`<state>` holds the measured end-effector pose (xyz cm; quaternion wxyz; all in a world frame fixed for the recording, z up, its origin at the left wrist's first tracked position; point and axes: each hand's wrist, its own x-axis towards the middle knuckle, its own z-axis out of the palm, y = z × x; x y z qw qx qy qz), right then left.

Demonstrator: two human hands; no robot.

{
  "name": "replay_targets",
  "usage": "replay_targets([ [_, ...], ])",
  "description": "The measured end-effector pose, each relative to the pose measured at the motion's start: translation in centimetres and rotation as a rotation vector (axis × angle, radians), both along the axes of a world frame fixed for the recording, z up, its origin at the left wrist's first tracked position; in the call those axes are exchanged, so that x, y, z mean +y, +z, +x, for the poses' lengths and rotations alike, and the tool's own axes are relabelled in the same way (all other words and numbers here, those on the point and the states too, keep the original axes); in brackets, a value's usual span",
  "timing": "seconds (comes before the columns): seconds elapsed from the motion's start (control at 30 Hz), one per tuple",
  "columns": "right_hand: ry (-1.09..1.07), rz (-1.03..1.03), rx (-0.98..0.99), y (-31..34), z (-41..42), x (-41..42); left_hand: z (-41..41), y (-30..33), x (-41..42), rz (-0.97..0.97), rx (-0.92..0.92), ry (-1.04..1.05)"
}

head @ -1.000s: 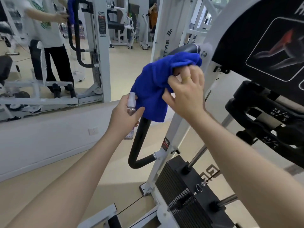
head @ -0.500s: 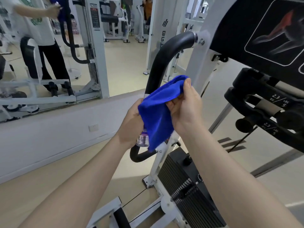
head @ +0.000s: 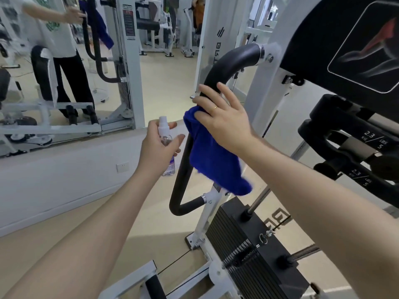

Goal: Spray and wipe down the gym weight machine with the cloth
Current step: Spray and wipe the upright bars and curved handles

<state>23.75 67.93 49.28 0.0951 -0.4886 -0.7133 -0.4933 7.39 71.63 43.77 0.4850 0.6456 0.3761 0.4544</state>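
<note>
Against the curved black handle (head: 218, 72) of the weight machine (head: 257, 108), my right hand (head: 220, 117) presses the blue cloth (head: 211, 160) with fingers spread flat, nothing curled round it. Most of the cloth hangs loose below my palm, so I judge it could slide off and drop onto the weight stack (head: 254, 251). My left hand (head: 157, 147) grips the spray bottle (head: 165, 137) just beside; a squeeze now might wet my right hand.

Both my forearms reach in from 6 o'clock toward 12. My left hand (head: 158, 145) curls round the spray bottle (head: 165, 145), held upright. My right hand (head: 222, 119) lies flat, fingers spread toward 11 o'clock, pressing the cloth (head: 213, 162).
</note>
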Motion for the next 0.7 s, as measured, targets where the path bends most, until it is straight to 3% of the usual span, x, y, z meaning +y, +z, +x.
replay_targets([
  [0.1, -0.095, 0.281, 0.089, -0.1, -0.7, 0.3, 0.3, -0.4, 0.2, -0.011, 0.012, -0.020],
  [0.17, -0.137, 0.304, 0.268, -0.1, -1.4, -0.3, 0.6, -0.6, 0.3, -0.003, 0.044, -0.021],
  [0.33, 0.192, 0.115, 1.188, 1.5, -3.8, -1.8, 1.4, -0.2, 0.2, 0.004, -0.018, -0.049],
  [0.37, 0.254, 0.114, 1.245, 1.9, -4.2, -1.9, 1.6, 0.0, 0.3, 0.001, -0.030, -0.045],
  [0.4, 0.266, 0.117, 1.151, 2.2, -4.3, -1.8, 1.7, 0.1, 0.3, -0.006, -0.040, -0.045],
  [0.53, 0.001, -0.026, 0.217, 1.0, -1.6, 0.0, 1.7, -0.3, 0.4, -0.052, -0.096, -0.052],
  [0.6, -0.166, -0.209, 0.025, 0.9, 0.4, 0.1, 1.8, -0.5, 0.4, -0.043, -0.101, -0.044],
  [0.7, -0.120, -0.261, -0.214, 2.4, 1.5, 0.3, 1.7, -0.3, 0.4, -0.035, -0.114, -0.066],
])
